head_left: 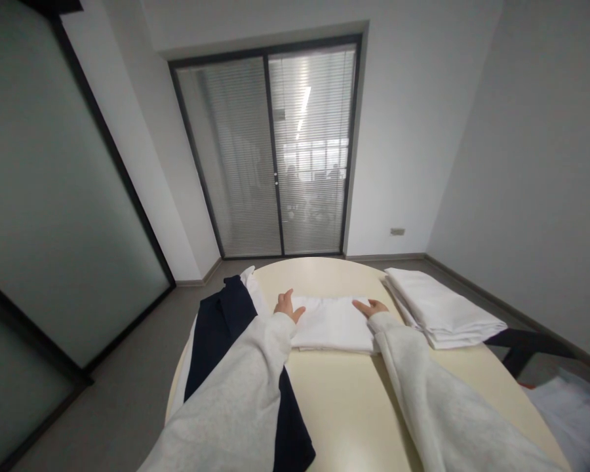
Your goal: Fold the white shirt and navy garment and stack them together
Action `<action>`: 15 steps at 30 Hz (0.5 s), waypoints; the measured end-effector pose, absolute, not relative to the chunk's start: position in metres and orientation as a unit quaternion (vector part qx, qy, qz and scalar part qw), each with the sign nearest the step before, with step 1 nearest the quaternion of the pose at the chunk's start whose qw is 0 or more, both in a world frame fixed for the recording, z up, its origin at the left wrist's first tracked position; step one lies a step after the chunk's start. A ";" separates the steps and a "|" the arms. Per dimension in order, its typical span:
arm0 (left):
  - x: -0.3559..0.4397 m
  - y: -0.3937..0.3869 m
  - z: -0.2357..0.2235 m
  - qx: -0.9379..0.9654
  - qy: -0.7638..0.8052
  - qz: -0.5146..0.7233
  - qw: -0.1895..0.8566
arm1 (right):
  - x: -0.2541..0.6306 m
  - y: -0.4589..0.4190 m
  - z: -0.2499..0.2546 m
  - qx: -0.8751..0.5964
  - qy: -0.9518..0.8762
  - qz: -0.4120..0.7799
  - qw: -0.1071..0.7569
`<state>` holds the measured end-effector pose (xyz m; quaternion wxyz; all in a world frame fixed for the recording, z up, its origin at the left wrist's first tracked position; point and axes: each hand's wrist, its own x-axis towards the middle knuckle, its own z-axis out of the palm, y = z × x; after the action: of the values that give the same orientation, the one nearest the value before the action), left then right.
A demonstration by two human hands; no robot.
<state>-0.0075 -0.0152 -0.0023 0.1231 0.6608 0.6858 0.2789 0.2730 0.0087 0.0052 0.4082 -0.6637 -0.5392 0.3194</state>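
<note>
Your left hand (286, 305) lies flat on the left edge of a folded white cloth (333, 324), its fingers (289, 296) spread wide and the thumb angled out toward the middle of the fabric. Your right hand (371, 307) rests on the cloth's right edge, palm down, fingers opened out and laid along the top of the fold. Neither hand grips anything; both press on the fabric with open palms. Light grey sleeves cover both of your arms down to the wrists.

The folded white cloth sits in the middle of the round, cream-coloured worktop (344, 406), toward its far side, directly ahead of you and between your two hands. It looks like a neat rectangle with squared edges.

Just to the right of it, near your right hand but apart from it, a stack of folded white sheets (440, 307) lies at an angle near the worktop's right rim. On the left, a dark navy garment (216, 341) drapes over the worktop's edge beneath your left forearm, with a strip of white fabric showing along its outer side.

Beyond the worktop stands a glass sliding door (270, 157) with lowered blinds, and a dark frosted partition (54, 196) runs along the left wall.
</note>
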 end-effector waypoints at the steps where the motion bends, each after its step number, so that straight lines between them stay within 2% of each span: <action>1: -0.007 -0.015 -0.002 0.660 0.675 0.304 0.128 | 0.275 0.009 0.008 -0.664 -0.526 0.353 0.399; 6: -0.014 -0.014 0.006 0.636 0.622 0.438 0.129 | 0.271 0.006 0.017 -0.539 -0.552 0.499 0.395; 11: -0.024 -0.005 0.005 0.598 0.565 0.559 0.106 | 0.262 0.002 0.017 -0.471 -0.623 0.443 0.440; 15: -0.020 0.003 -0.010 0.583 0.560 0.555 0.196 | 0.271 0.007 0.020 -0.481 -0.610 0.400 0.485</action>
<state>-0.0203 0.0031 -0.0097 0.1963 0.5830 0.5603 0.5546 0.2712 0.0069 0.0201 0.4853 -0.4813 -0.6103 0.4005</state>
